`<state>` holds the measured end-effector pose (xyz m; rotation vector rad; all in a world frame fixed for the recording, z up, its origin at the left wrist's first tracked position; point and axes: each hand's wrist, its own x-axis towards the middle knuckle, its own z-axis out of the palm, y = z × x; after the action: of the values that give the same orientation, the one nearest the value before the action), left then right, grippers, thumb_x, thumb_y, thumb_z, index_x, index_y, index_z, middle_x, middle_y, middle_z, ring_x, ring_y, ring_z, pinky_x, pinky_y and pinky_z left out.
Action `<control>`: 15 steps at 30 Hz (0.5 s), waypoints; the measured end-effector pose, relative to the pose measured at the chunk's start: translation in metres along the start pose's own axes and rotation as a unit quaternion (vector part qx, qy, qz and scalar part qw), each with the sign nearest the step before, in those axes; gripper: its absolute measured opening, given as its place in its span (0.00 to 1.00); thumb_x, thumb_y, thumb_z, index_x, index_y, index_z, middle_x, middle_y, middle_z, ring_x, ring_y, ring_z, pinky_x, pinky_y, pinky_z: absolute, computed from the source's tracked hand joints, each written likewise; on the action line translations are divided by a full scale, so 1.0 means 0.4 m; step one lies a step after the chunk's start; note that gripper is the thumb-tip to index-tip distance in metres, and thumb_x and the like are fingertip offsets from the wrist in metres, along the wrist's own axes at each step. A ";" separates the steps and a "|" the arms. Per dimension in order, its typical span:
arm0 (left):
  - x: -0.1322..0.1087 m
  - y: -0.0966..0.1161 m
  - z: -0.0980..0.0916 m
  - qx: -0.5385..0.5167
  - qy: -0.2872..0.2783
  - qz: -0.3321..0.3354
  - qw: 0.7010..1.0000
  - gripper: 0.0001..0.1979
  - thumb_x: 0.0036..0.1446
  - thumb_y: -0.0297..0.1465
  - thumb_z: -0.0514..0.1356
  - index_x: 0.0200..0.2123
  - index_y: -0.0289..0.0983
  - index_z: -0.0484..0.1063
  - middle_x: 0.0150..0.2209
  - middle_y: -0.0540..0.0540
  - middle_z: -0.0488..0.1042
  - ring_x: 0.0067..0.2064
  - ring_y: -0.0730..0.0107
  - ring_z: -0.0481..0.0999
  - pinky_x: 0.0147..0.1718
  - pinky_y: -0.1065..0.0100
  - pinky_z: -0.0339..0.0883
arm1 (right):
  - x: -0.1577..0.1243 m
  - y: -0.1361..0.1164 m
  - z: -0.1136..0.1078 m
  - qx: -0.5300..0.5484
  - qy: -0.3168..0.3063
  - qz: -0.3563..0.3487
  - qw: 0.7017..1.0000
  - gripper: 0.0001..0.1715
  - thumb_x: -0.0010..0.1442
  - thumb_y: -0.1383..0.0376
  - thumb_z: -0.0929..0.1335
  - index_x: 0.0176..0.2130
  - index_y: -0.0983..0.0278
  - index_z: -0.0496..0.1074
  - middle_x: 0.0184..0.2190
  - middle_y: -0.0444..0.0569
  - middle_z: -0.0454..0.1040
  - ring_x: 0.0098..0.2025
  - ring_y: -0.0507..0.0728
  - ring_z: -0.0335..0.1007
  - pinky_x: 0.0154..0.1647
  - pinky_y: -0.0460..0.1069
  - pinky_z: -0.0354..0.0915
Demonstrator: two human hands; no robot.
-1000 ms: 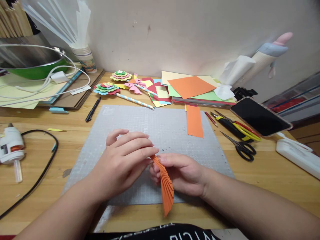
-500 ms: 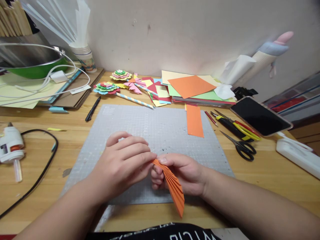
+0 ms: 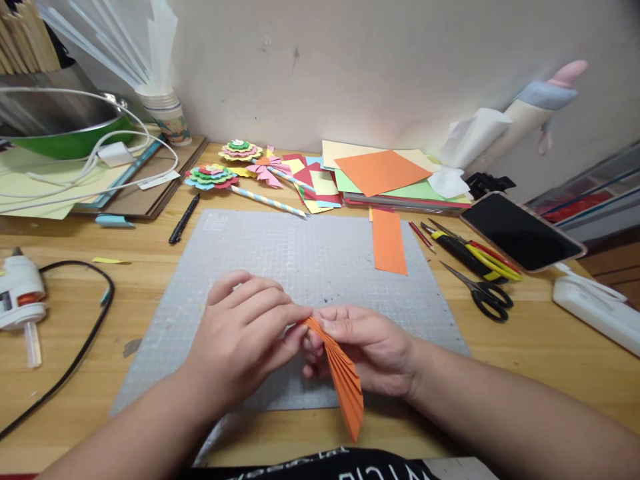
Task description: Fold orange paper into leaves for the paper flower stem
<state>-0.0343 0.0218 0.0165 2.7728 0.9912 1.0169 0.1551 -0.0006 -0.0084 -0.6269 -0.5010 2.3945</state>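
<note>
A pleated piece of orange paper (image 3: 345,383) hangs between my hands, its folds fanning out toward the lower end. My left hand (image 3: 250,327) pinches its upper end with thumb and forefinger. Just below, my right hand (image 3: 367,343) grips the folds, thumb on top and fingers curled beneath. Both hands are over the grey cutting mat (image 3: 290,247). A flat orange paper strip (image 3: 390,241) lies at the mat's far right edge.
Scissors (image 3: 483,293), pliers (image 3: 465,253) and a phone (image 3: 523,230) lie on the right. At left are a glue gun (image 3: 23,293) with a black cord and a black pen (image 3: 185,219). Paper flowers (image 3: 213,177) and stacked coloured paper (image 3: 383,173) sit along the wall.
The lower end of the pleated paper has swung slightly left and down. Both hands keep their hold, with the right fingers shifting a little underneath.
</note>
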 end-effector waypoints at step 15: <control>-0.016 0.019 0.028 -0.028 0.003 -0.077 0.997 0.03 0.55 0.26 0.59 0.33 0.38 0.72 0.29 0.48 0.76 0.32 0.67 0.73 0.38 0.61 0.59 | 0.004 0.007 0.009 0.018 0.052 -0.025 0.998 0.11 0.54 0.62 0.72 0.28 0.69 0.73 0.27 0.46 0.69 0.30 0.50 0.65 0.40 0.52 0.61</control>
<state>-0.0272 0.0140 0.0056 2.6030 1.1371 1.0143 0.1509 -0.0023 -0.0073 -0.7094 -0.4234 2.3048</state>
